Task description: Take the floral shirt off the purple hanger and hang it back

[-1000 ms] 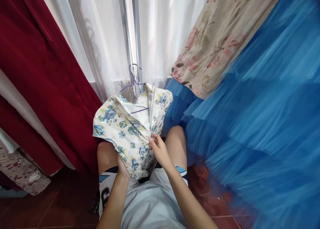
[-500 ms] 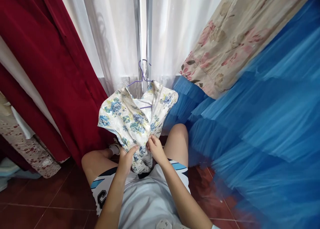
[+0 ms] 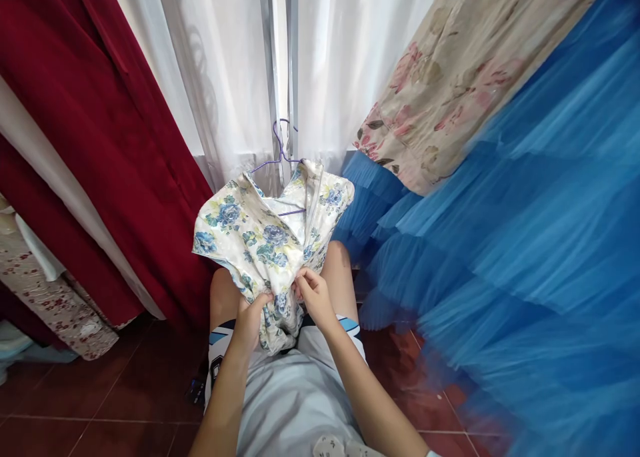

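A floral garment [image 3: 260, 240], white w/ blue and yellow-green flowers, is held over the lap, just above the knees. It sits on a purple wire hanger [image 3: 280, 157], whose hook stands up in front of the white sheer curtain [image 3: 225, 77] and the metal window frame [image 3: 278, 57].

The left hand [image 3: 249, 319] is closed on bunched fabric at the lower left of the garment, fingers curled round a fold. The right hand [image 3: 311, 296] is pinching the fabric edge near the open front, thumb & fingertips pressed together on the cloth. Both hands are set close, nearly touching, at the bottom of the opening; a zip or placket seam is seen running up to the neck, but which it is can't be told.

Judged from the grips, the opening is being worked at its lower end. For this to be done well, the two edges should be kept lined up and the cloth pulled taut downward by the left hand, so the right-hand pinch can be run straight w/o snagging. The hanger should be kept level inside the shoulders, else the garment may slip off one side.

Around: red curtain [image 3: 90, 144] at left, blue tulle [image 3: 525, 244] at right, beige rose-print fabric [image 3: 450, 77] above it, red tiled floor [image 3: 100, 417] below.
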